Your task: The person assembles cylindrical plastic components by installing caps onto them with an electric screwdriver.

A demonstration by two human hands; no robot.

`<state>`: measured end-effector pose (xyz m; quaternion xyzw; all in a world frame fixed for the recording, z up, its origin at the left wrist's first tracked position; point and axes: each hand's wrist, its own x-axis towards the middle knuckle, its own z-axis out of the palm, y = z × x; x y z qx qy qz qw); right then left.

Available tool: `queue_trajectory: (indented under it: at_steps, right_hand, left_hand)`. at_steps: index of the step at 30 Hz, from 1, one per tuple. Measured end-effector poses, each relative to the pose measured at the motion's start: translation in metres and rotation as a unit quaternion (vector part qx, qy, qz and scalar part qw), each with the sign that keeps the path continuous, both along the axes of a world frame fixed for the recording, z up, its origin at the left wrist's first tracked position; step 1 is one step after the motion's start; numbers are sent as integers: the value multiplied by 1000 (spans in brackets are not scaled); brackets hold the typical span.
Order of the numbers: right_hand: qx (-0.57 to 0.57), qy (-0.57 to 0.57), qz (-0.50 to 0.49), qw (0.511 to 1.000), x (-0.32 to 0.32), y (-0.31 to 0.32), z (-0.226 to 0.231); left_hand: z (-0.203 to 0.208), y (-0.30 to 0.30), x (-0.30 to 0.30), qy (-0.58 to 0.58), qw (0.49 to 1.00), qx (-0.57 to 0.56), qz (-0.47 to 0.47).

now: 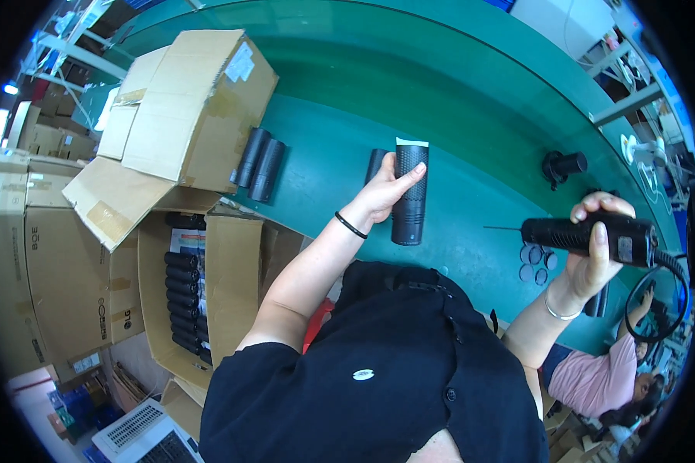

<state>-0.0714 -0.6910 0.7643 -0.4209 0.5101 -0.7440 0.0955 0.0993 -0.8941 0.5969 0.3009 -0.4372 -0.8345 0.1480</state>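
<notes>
Holding the black cylinder [410,212] in my left grip [384,191], I have fingers and thumb closed round its textured upper part, its white-rimmed end turned toward the far side of the bench [324,135]. I cannot tell whether its lower end touches the surface. My right grip [599,243] is clamped round the body of a black corded tool [552,234], its thin shaft [502,228] pointing left toward the cylinder but well apart from it.

I judge the step in hand to be lining up tool and cylinder. As I see it, the next move calls for a steady left hold, and a slow approach with the shaft kept straight.

Between shaft tip and cylinder the way looks open. Just below the tool lie several round discs [550,261], so dipping my wrist could scatter them. The cable [669,264] curves behind my right grip and might drag. Farther back sits a black flanged part [565,165], near the raised green panel [440,85]. On my left, a dark cylinder [375,163] is partly hidden behind my fingers, and two black cylinders [264,170] beside the cardboard box [179,108] limit that side.
</notes>
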Motion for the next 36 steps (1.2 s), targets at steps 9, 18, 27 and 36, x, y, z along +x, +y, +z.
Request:
queue_trajectory:
  at_steps: [9,18,27,36]
  right_hand:
    - [33,-10,-3,999,-2,3,-9]
    - [59,0,4,998,8,-17,-9]
    - [52,-16,0,998,10,-23,-11]
    - [-78,-94,70,990,-8,-6,8]
  left_hand:
    - [-102,-92,35,-483,800,-351,55]
    - [-111,-99,58,-506,730,-444,115]
    - [-143,-157,167,-704,379,-597,72]
    - [-2,-107,125,-39,986,-147,71]
